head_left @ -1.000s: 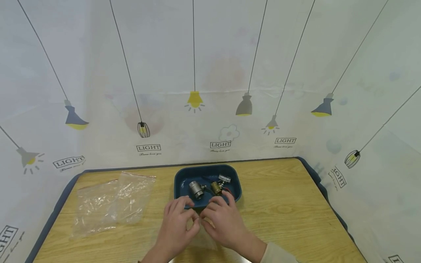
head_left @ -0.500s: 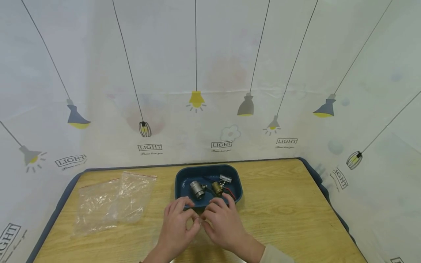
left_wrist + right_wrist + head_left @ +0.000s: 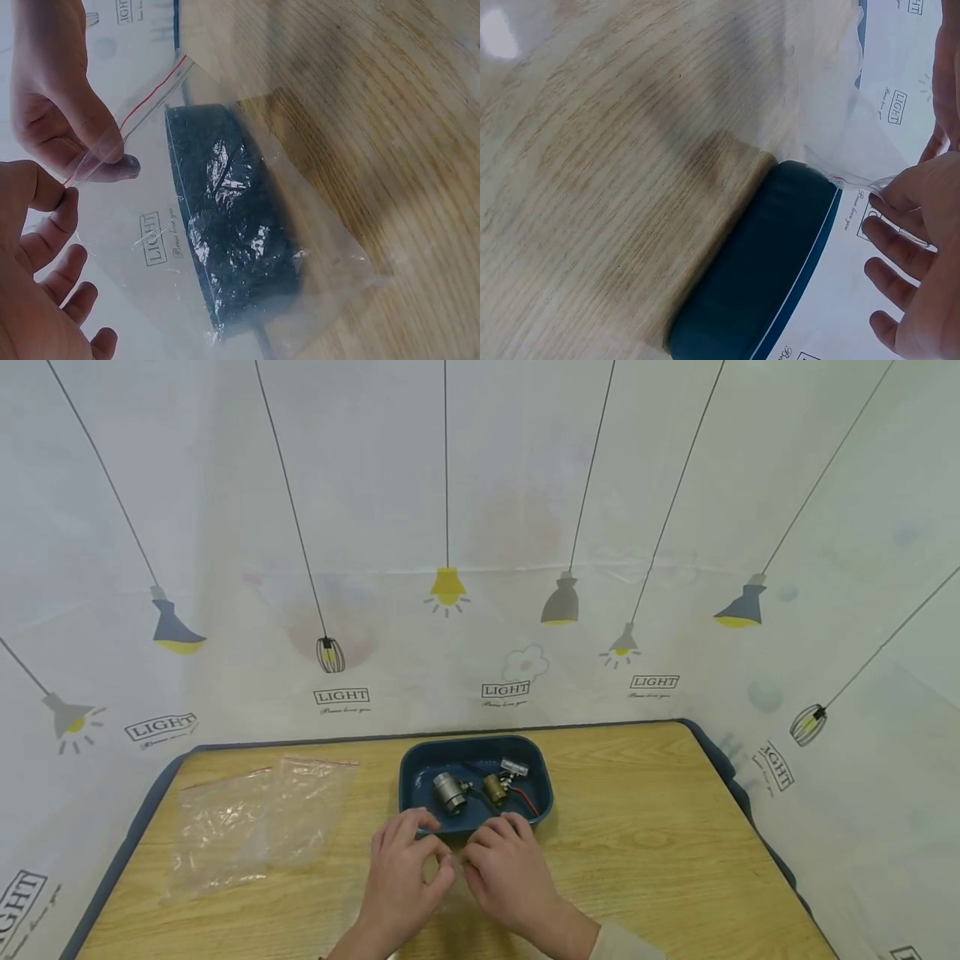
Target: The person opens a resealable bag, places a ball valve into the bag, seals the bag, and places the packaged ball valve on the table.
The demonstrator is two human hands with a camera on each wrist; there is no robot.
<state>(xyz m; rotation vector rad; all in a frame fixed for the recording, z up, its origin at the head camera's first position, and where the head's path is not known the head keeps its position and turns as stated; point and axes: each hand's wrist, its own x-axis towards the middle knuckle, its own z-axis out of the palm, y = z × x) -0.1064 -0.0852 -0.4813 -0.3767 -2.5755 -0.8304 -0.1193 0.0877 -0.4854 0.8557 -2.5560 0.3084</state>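
Observation:
In the head view, my left hand (image 3: 405, 872) and right hand (image 3: 512, 872) are close together in front of a blue tray (image 3: 474, 740). Between them they pinch the top edge of a clear zip-lock bag (image 3: 232, 202). Its red-lined seal strip (image 3: 154, 93) runs between the hands in the left wrist view, and the film hangs in front of the tray. From the right wrist, the bag (image 3: 855, 139) droops from the thumb and forefinger. Inside the tray lie a large silver valve (image 3: 450, 793), a brass valve (image 3: 494, 788) with a red lever (image 3: 528, 802), and a small silver fitting (image 3: 513, 767).
Two flat clear zip-lock bags (image 3: 225, 831) overlap on the wooden table (image 3: 660, 827), left of the tray. A pale curtain (image 3: 480, 510) printed with lamps stands behind and along both sides. Dark blue edging (image 3: 712, 760) borders the table.
My right hand's raised forefinger has folded in towards the other fingers, uncovering more of the red lever. The left hand stays nearly still. One flat bag's upper corner has shifted slightly.

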